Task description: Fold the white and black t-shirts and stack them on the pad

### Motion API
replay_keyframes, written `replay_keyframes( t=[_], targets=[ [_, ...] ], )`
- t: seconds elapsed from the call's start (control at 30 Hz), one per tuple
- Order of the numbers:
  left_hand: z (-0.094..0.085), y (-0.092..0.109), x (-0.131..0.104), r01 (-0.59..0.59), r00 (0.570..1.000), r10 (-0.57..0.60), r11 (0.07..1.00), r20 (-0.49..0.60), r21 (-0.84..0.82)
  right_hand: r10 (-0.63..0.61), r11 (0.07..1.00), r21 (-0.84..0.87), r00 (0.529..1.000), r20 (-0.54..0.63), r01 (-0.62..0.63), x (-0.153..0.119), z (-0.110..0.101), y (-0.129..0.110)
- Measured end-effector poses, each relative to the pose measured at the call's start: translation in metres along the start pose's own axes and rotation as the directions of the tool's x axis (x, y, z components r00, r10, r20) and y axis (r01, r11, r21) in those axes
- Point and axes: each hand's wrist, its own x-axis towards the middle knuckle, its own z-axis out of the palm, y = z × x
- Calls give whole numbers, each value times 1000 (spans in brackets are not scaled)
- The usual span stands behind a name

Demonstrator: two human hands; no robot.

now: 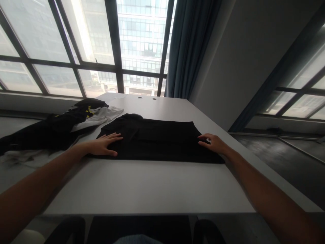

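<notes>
Clothes (50, 130) lie heaped left of the folded black garment (157, 140), which sits mid-table (152, 186). Your left hand (105, 145) presses its left end, fingers spread flat; your right hand (214, 142) rests at its right end, fingers loosely open. You seem to be smoothing; another fold needs both ends gripped.

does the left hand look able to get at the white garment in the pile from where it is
Probably yes. The left hand lies flat on the black folded garment, and the white garment lies just beyond it on the table, its near part uncovered, with nothing standing between them.
</notes>
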Motion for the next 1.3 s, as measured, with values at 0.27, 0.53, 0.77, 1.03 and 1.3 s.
replay_keyframes(
  t=[0.27,0.53,0.77,1.03,1.3],
  targets=[
    [5,-20,11,103,922,-140,987,-361,-120,47,999,-1,994,95,-47,-2,-6,15],
    [11,-33,12,209,910,-239,970,-339,-123,45,994,-99,997,-64,-52,3,6,11],
    [1,-5,7,-22,934,5,999,-357,-44,-21,977,-213,987,-159,-14,6,13,-9],
    [10,47,8,-178,964,159,982,-215,-70,-136,991,5,991,9,136,5,41,-70],
    [22,43,13,-105,983,96,993,-158,-47,-131,989,-39,965,227,144,3,59,-76]
  ],
)
